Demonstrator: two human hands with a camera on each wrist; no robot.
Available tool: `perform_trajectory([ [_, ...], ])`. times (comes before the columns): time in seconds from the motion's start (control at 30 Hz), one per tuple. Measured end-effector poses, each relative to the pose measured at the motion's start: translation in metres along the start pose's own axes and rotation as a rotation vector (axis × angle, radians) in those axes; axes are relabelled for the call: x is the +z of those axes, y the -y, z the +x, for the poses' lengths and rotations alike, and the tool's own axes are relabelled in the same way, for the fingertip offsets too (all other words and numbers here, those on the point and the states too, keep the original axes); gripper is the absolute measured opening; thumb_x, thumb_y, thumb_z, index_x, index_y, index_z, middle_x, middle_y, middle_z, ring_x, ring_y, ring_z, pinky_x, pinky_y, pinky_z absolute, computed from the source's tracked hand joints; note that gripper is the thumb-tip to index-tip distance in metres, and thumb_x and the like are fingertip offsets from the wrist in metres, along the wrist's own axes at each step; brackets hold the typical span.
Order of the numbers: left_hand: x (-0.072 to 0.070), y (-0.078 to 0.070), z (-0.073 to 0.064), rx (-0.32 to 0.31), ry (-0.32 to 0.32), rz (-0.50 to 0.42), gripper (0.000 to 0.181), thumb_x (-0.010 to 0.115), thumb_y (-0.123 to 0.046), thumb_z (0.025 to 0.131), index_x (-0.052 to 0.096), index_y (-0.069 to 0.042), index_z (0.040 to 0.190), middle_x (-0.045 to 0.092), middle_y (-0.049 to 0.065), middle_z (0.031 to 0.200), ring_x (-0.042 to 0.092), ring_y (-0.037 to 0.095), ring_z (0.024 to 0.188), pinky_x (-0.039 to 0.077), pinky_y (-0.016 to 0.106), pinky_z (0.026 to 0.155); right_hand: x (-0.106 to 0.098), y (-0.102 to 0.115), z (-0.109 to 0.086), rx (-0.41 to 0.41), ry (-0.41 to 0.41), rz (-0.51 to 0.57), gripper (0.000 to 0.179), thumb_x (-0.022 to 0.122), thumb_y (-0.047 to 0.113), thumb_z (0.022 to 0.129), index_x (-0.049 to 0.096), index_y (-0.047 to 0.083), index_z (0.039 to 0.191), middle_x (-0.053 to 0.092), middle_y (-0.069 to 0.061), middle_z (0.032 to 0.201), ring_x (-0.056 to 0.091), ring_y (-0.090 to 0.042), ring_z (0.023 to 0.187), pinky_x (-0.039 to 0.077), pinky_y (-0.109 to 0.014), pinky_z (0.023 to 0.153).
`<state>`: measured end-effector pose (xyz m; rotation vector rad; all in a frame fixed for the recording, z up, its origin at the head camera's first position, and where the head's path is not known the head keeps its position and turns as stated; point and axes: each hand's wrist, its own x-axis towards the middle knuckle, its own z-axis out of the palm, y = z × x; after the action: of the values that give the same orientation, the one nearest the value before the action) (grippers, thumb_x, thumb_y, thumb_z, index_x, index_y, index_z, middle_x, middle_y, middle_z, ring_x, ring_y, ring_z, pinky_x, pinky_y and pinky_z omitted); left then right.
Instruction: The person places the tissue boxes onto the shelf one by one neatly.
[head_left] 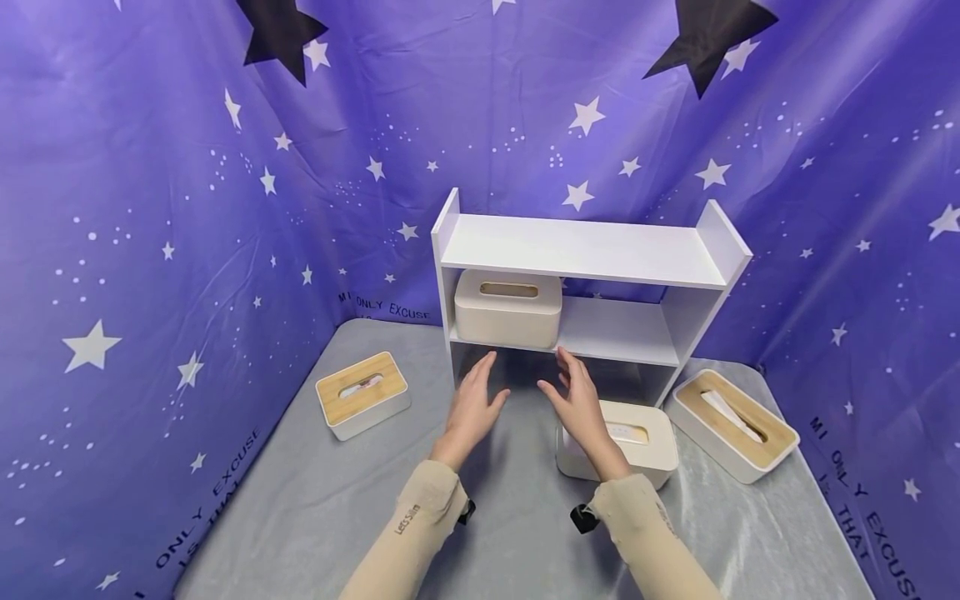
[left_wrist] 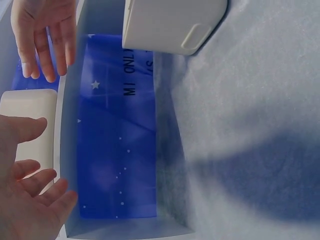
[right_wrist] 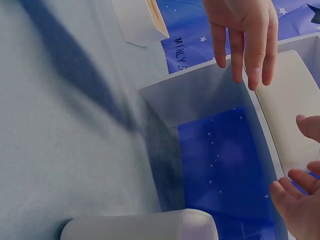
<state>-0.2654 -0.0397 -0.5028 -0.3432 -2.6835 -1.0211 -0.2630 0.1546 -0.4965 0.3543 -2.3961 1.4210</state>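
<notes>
A cream tissue box (head_left: pixel 508 321) with an oval slot sits on the middle board of the white shelf (head_left: pixel 577 250), at its left end. Just in front of that box, my left hand (head_left: pixel 472 408) is held with fingers extended and thumb apart. Facing it, my right hand (head_left: pixel 581 404) is likewise spread, and neither hand holds anything. In the left wrist view, the fingers of both hands show near the shelved box (left_wrist: pixel 37 107). Below my right forearm, a second cream tissue box (head_left: pixel 652 446) stands on the grey cloth, partly covered by the arm.
On the left of the table (head_left: pixel 300 517) lies a white tissue box with a wooden lid (head_left: pixel 375 379). A similar wooden-lidded box (head_left: pixel 757 450) stands at the right, beside the shelf's foot. Purple star-printed curtain (head_left: pixel 225 208) encloses the back and sides.
</notes>
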Motion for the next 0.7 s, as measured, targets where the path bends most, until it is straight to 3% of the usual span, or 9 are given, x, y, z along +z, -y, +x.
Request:
perform_trajectory([
  [0.37,0.002,-0.001,-0.002,-0.011,0.035,-0.015,0.066,0.070,-0.023,0.094,0.040,-0.013,0.152,0.041,0.006,0.158,0.045,0.032,0.142,0.040,0.047,0.118,-0.006,-0.006,-0.012,0.040,0.031,-0.006,0.064,0.071,0.012,0.093,0.041,0.000,0.148,0.049,-0.024,0.143,0.050,-0.042,0.133,0.047,-0.052,0.110],
  [0.7,0.007,-0.003,-0.004,0.029,0.026,-0.051,0.059,0.071,-0.021,0.092,0.049,-0.009,0.146,0.047,0.006,0.154,0.048,0.030,0.140,0.043,0.045,0.116,-0.014,-0.017,-0.023,0.044,0.052,-0.013,0.056,0.069,0.013,0.094,0.048,0.000,0.144,0.055,-0.025,0.138,0.055,-0.043,0.129,0.047,-0.054,0.108],
])
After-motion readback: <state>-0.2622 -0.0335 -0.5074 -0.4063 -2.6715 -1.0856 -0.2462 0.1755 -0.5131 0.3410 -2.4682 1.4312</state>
